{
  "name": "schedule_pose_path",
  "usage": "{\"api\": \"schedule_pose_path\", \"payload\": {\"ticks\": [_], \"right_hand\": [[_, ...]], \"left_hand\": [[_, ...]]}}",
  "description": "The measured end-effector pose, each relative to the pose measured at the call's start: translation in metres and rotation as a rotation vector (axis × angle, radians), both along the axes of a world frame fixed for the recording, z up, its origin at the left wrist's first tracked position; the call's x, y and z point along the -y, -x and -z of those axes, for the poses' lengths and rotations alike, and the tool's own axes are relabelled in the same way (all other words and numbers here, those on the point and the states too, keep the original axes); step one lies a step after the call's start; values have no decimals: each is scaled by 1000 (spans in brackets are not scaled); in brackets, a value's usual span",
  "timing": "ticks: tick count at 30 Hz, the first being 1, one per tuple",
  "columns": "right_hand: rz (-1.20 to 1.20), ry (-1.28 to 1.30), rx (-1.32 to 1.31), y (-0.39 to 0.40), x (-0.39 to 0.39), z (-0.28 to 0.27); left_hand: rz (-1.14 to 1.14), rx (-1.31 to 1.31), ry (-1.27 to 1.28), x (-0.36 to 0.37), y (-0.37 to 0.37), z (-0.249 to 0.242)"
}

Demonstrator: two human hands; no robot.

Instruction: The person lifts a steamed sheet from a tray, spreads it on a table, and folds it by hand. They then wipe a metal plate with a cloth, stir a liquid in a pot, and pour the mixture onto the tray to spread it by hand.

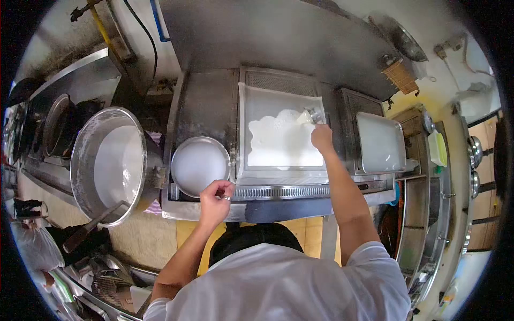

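My right hand holds a small metal ladle tipped over a rectangular tray, and white batter spreads across the tray's cloth surface. My left hand rests with fingers curled on the front rim of a round metal bowl filled with white batter. The bowl sits just left of the tray on the steel counter.
A large metal pot of white liquid with a long handle stands at the left. A second white tray lies to the right. Stove burners sit far left, shelves with pots far right, a wall at the back.
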State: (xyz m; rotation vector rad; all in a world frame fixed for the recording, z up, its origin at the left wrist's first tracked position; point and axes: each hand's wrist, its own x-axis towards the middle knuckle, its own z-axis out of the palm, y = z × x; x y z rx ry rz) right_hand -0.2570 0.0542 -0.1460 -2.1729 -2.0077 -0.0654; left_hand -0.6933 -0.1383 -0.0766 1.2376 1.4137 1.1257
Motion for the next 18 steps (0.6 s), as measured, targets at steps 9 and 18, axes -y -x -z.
{"api": "schedule_pose_path", "payload": {"ticks": [9,18], "right_hand": [[-9,-191,-380,39,-4,-53],[65,-160,-660,27,72,-74]], "left_hand": [[519,-673,-106,-53,-99,27],[527,-1219,-18,-127,-180,65]]}}
